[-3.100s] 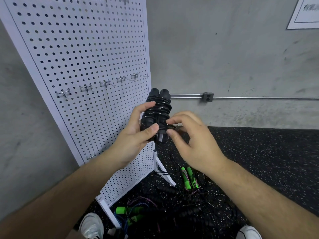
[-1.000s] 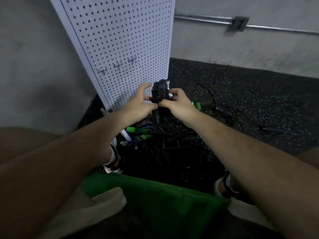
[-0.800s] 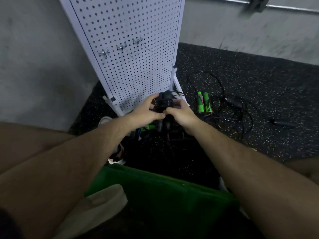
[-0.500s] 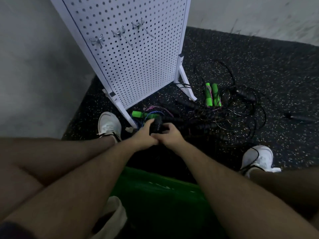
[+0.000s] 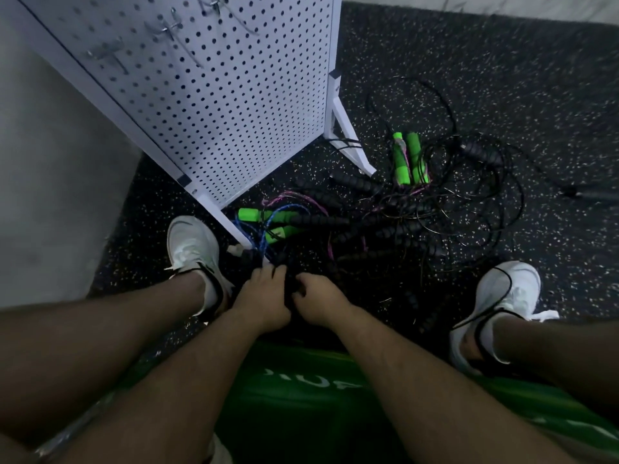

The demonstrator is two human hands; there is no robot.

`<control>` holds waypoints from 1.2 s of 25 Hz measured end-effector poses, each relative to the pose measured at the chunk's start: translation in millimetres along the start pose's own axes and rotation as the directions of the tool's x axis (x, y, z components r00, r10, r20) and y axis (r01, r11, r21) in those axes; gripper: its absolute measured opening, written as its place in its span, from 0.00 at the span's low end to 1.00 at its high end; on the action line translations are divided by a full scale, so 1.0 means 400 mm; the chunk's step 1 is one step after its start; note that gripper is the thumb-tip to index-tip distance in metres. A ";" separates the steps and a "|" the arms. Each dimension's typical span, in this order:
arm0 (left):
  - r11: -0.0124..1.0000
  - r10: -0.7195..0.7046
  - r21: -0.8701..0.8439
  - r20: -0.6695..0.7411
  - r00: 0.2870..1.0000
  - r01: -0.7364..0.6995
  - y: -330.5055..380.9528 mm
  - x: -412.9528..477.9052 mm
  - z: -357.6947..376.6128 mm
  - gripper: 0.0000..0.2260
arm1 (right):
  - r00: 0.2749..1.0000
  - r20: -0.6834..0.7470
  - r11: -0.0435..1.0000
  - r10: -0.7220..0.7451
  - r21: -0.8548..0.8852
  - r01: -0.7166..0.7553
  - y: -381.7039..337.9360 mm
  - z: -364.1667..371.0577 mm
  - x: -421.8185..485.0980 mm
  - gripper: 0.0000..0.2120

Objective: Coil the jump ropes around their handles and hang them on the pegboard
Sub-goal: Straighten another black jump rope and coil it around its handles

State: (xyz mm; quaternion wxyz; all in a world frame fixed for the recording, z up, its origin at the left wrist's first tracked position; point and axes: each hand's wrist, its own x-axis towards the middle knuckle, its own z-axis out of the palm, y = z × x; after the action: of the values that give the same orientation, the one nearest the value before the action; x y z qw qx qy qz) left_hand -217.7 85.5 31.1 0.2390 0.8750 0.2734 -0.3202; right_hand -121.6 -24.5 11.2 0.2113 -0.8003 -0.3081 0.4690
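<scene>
My left hand and my right hand are close together low over the floor, both closed around a black coiled jump rope that is mostly hidden between them. The white pegboard stands tilted at the upper left, with metal hooks near its top edge. A tangle of loose jump ropes lies on the floor beyond my hands. Among them are a green-handled pair and green handles with blue and purple cord.
My two white shoes flank the pile on the black speckled rubber floor. The pegboard's white foot juts toward the ropes. A grey wall is at the left. Green fabric lies under my forearms.
My hands have brought the coiled black rope down from beside the pegboard to just above the floor by the pile. The view has tipped downward, so both shoes now show.
</scene>
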 end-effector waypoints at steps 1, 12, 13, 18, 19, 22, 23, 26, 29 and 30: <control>0.999 0.050 0.020 -0.031 0.998 -0.049 0.016 0.004 -0.007 0.32 | 0.997 -0.083 1.000 -0.009 0.010 0.010 0.007 -0.018 -0.007 0.11; 0.966 0.256 0.044 -0.016 0.966 -0.255 0.288 0.139 0.080 0.19 | 0.962 -0.215 0.984 0.167 -0.019 -0.175 0.255 -0.103 -0.093 0.08; 0.967 0.241 0.075 0.022 0.970 -0.242 0.311 0.150 0.096 0.19 | 0.965 -0.197 0.984 0.175 -0.002 -0.179 0.272 -0.104 -0.095 0.08; 0.929 0.116 0.331 0.160 0.980 -0.164 0.329 0.184 0.147 0.21 | 0.979 -0.101 0.984 0.176 0.028 -0.174 0.324 -0.085 -0.072 0.13; 0.916 0.120 0.362 0.158 0.980 -0.171 0.316 0.185 0.150 0.21 | 0.979 -0.086 0.983 0.183 0.032 -0.181 0.322 -0.079 -0.062 0.15; 0.930 0.138 0.320 0.155 0.978 -0.181 0.273 0.186 0.153 0.23 | 0.979 -0.069 0.981 0.193 -0.021 -0.195 0.316 -0.061 -0.028 0.20; 0.946 0.143 0.273 0.136 0.980 -0.176 0.260 0.184 0.153 0.22 | 0.978 -0.088 0.978 0.191 -0.066 -0.197 0.313 -0.056 -0.019 0.21; 0.982 0.090 0.165 0.013 0.996 -0.091 0.226 0.180 0.154 0.22 | 0.974 -0.162 0.964 0.159 -0.188 -0.188 0.291 -0.037 0.012 0.19; 0.990 -0.044 0.132 0.024 0.999 0.040 0.205 0.179 0.155 0.31 | 0.976 -0.114 0.948 0.187 -0.240 -0.210 0.254 -0.009 0.050 0.20; 0.989 -0.066 0.134 0.053 0.996 0.059 0.199 0.178 0.157 0.34 | 0.974 -0.103 0.941 0.202 -0.254 -0.222 0.243 0.001 0.061 0.20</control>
State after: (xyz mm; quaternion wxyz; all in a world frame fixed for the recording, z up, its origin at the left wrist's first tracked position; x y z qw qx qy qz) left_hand -148.3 12.6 -41.7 0.1779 0.8703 0.2718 -0.3702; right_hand -84.4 -77.8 -65.1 0.0628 -0.8669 -0.2715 0.4134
